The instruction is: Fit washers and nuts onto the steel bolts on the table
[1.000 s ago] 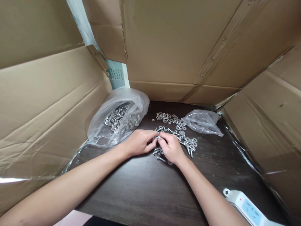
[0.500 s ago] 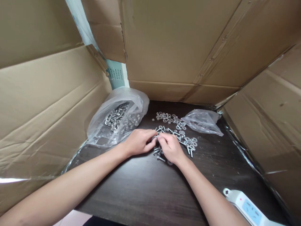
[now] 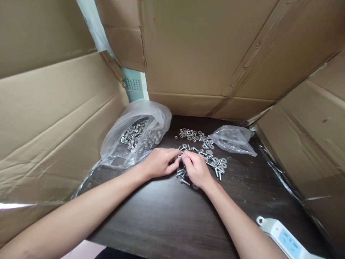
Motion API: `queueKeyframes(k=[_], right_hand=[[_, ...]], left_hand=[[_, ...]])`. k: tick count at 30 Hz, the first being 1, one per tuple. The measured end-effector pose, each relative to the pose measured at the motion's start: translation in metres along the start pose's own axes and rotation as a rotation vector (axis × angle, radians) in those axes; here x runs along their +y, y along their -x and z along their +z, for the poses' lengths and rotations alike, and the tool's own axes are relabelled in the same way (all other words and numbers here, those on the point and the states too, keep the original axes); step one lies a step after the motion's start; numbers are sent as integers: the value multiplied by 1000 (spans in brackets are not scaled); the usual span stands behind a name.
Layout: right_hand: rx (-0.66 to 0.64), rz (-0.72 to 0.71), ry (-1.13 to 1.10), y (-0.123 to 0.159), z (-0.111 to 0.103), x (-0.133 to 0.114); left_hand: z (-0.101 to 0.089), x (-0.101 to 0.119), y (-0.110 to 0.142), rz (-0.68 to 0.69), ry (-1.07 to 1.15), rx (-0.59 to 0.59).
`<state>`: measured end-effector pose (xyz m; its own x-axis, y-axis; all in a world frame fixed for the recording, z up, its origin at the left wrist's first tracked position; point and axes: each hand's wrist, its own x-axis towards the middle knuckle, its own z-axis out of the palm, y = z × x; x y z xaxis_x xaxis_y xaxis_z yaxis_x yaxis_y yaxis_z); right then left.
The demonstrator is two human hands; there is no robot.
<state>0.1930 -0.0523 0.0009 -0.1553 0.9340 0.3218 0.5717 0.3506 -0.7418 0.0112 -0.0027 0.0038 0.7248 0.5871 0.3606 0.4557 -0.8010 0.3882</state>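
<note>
My left hand (image 3: 162, 162) and my right hand (image 3: 197, 168) meet fingertip to fingertip just above the dark table. A small shiny metal piece, apparently a bolt, shows between the left thumb and index finger. The right thumb and index finger pinch at its other end; what they hold there is hidden. Loose bolts (image 3: 185, 182) lie under and beside the right hand. Further right are more bolts mixed with flat washers (image 3: 224, 160). Behind the hands lies a scatter of small nuts and washers (image 3: 188, 133).
A clear plastic bag (image 3: 159, 108) of many bolts lies open at the left. Another crumpled plastic bag (image 3: 232, 138) rests at the back right. A white power strip (image 3: 277, 230) sits at the front right. Cardboard walls (image 3: 205, 50) enclose the dark table (image 3: 156, 219).
Both hands keep the same fingertip-to-fingertip pose, with barely any finger movement. The whole view has shifted very slightly.
</note>
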Motion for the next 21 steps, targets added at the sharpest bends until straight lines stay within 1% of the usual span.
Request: queueKeyframes(k=[7,15,18,21], right_hand=[[50,-36,-3,0,0,1],[91,-113,111,1,4,2],[102,-115,142,2,5,3],[83,-86,143,2,6,3]], left_hand=[[0,1,0,-9,4,16],[1,1,0,-1,37,47],[1,1,0,20,20,56],[2,1,0,36,1,62]])
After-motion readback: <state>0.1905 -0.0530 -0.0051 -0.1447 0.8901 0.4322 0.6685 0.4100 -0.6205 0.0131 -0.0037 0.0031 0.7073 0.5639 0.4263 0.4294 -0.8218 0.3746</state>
